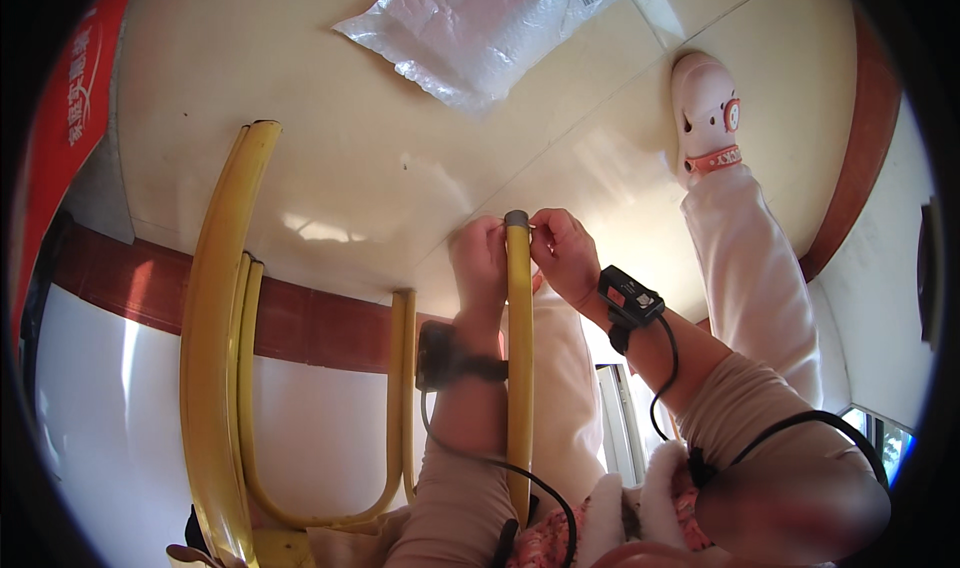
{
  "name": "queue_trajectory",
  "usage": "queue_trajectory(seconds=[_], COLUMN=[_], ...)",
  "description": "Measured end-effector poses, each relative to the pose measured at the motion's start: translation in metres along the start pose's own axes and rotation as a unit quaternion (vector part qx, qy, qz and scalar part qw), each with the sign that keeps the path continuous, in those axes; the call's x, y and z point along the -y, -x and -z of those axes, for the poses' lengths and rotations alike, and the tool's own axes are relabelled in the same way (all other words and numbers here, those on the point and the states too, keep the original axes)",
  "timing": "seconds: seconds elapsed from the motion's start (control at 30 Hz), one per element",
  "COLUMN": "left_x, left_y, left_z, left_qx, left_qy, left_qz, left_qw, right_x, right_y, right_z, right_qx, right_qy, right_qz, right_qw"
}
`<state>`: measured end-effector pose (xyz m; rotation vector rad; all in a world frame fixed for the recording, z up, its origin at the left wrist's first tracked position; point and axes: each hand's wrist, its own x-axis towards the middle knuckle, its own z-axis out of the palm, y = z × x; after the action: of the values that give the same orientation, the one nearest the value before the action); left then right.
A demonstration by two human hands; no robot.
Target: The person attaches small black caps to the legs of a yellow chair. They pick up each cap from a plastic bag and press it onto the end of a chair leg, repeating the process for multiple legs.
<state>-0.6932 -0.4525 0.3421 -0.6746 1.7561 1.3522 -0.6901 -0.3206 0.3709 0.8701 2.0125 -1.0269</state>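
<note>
A yellow metal tube (pixel 519 348), one leg of a yellow tubular frame, runs up the middle of the view and finishes in a grey band or cap (pixel 516 218). My left hand (pixel 482 260) is on the left of this grey end, its fingers curled in and pinched against the side. On the opposite side my right hand (pixel 563 252) has its fingers bent, with thumb and fingertips pressed together beside the grey end. What lies between the fingertips is too small to make out. A small black device is strapped to each wrist, with a cable running back along each arm.
More yellow frame legs (pixel 225 298) rise at the left, with a bent bar (pixel 330 518) low down. A clear plastic package (pixel 470 38) lies on the tiled floor (pixel 250 58) ahead. My pink clog (pixel 705 108) is at the right. A red box or panel (pixel 75 118) stands far left.
</note>
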Motion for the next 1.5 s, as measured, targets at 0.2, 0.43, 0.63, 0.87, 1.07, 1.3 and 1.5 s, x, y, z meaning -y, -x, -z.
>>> queue_trajectory(seconds=[0.2,0.43,0.63,0.87,1.07,1.3,1.5], left_x=[0.015,0.000,-0.022,-0.025,0.000,0.051,0.036], left_y=[0.009,0.006,0.008,0.009,0.023,0.021,0.028], left_z=[-0.003,0.004,0.008,0.004,-0.001,-0.014,-0.006], left_qx=[0.007,0.058,0.108,0.089,0.114,0.121,0.171], left_qy=[0.053,-0.099,-0.222,-0.053,-0.041,0.312,0.149], left_qz=[0.023,0.084,0.078,0.102,0.116,0.282,0.229], left_qw=[0.998,0.990,0.966,0.989,0.986,0.899,0.947], right_x=[0.001,0.004,-0.012,-0.032,-0.026,-0.012,-0.032], right_y=[-0.004,-0.011,-0.005,0.000,0.008,0.009,0.013], right_z=[0.010,0.016,0.008,-0.007,-0.015,-0.013,-0.012], right_qx=[0.094,0.199,0.174,0.194,0.143,0.128,0.164], right_qy=[0.024,0.126,0.031,-0.142,-0.171,-0.075,0.008], right_qz=[-0.105,-0.050,-0.075,-0.179,-0.206,-0.204,-0.153], right_qw=[0.990,0.971,0.981,0.954,0.953,0.968,0.975])
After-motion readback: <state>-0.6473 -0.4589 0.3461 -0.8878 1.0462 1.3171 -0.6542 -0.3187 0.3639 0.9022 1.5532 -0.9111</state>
